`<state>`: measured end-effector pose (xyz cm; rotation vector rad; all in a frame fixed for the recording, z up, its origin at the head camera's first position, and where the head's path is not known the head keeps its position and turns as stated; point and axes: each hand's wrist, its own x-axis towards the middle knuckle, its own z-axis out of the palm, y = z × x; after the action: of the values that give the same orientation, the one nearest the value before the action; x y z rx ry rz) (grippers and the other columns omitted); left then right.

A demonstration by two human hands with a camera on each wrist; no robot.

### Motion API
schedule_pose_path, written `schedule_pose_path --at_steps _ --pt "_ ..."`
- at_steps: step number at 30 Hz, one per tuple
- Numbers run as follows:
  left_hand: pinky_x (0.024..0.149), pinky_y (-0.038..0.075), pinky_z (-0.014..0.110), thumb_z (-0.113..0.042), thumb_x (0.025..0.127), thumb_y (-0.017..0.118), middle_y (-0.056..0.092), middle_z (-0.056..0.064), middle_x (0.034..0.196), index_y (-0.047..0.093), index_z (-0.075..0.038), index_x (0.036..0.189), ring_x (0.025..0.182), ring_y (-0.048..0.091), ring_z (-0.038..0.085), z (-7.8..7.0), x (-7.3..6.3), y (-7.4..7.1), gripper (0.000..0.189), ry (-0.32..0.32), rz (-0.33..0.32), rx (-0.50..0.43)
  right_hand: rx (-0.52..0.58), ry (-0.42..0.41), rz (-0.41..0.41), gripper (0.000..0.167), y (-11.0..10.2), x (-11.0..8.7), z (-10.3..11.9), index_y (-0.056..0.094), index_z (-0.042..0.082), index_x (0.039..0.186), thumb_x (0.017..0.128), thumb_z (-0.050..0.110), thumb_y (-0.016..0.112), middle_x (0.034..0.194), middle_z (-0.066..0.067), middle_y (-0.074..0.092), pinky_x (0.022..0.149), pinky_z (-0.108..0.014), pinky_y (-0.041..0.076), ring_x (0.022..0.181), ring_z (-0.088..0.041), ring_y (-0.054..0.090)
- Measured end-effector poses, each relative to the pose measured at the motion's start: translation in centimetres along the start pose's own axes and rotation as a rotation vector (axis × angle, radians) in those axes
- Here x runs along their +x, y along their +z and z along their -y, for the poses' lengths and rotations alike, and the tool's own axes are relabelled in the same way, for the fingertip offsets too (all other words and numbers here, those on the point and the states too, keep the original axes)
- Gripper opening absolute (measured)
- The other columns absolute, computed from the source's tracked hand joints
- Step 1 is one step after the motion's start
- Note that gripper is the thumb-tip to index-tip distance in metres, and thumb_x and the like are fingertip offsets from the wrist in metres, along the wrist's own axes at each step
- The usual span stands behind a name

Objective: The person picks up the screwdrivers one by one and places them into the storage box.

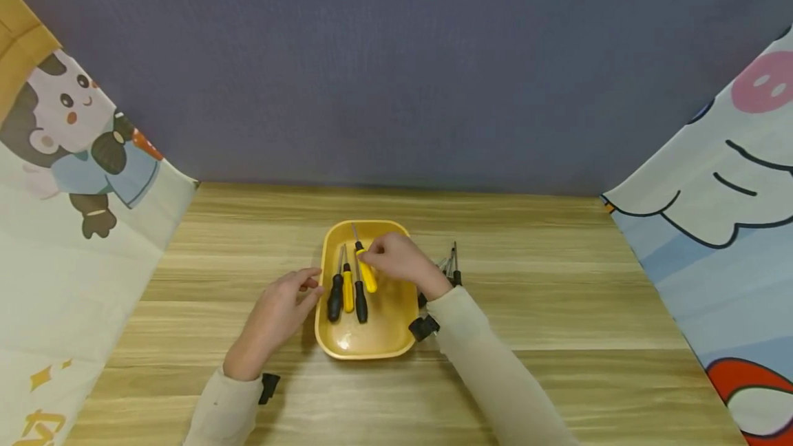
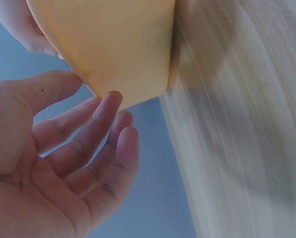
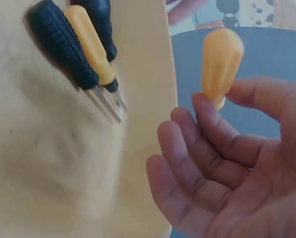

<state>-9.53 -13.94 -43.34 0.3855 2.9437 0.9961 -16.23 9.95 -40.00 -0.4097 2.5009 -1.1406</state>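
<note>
My right hand [image 1: 399, 260] pinches a yellow-handled screwdriver [image 1: 369, 279] between thumb and index finger over the yellow tray [image 1: 387, 336]. In the right wrist view its yellow handle [image 3: 221, 57] points up past the fingertips, the other fingers loosely bent. Inside the tray lie a black screwdriver [image 1: 335, 300], a smaller yellow screwdriver [image 1: 347, 292] and another black screwdriver [image 1: 361, 303], side by side with shafts pointing away from me. At the tray's left side is my left hand [image 1: 279, 308], fingers relaxed and slightly bent, with thumb and fingertips right at the rim [image 2: 63, 57].
Several dark-handled tools [image 1: 457, 274] with metal shafts lie on the wooden table [image 1: 545, 281] just right of the tray, partly behind my right wrist. A dark grey panel [image 1: 396, 74] stands along the table's far edge, and cartoon-printed sheets [image 1: 111, 157] flank both sides.
</note>
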Motion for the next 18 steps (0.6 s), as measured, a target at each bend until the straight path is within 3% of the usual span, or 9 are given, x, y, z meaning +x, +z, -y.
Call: schedule_pose_path --at_steps 5,18 --pt "0.083 0.057 0.047 -0.018 0.097 0.068 0.07 0.008 0.106 0.061 -0.002 0.133 0.097 0.066 0.027 0.1 0.0 0.0 0.04 0.014 -0.007 0.003 -0.068 -0.009 0.008 0.051 1.2 1.0 0.6 0.042 0.018 0.053 0.098 0.029 0.062 0.047 0.008 0.029 0.04 -0.022 0.025 0.041 -0.008 0.026" --pt "0.081 0.058 0.046 -0.017 0.098 0.067 0.07 0.009 0.108 0.062 -0.002 0.133 0.096 0.067 0.027 0.1 0.0 0.0 0.038 0.029 -0.01 -0.011 -0.135 0.081 0.045 0.053 2.9 2.1 1.3 0.043 0.017 0.049 0.096 0.028 0.065 0.044 0.008 0.031 0.038 -0.021 0.021 0.039 -0.007 0.025"
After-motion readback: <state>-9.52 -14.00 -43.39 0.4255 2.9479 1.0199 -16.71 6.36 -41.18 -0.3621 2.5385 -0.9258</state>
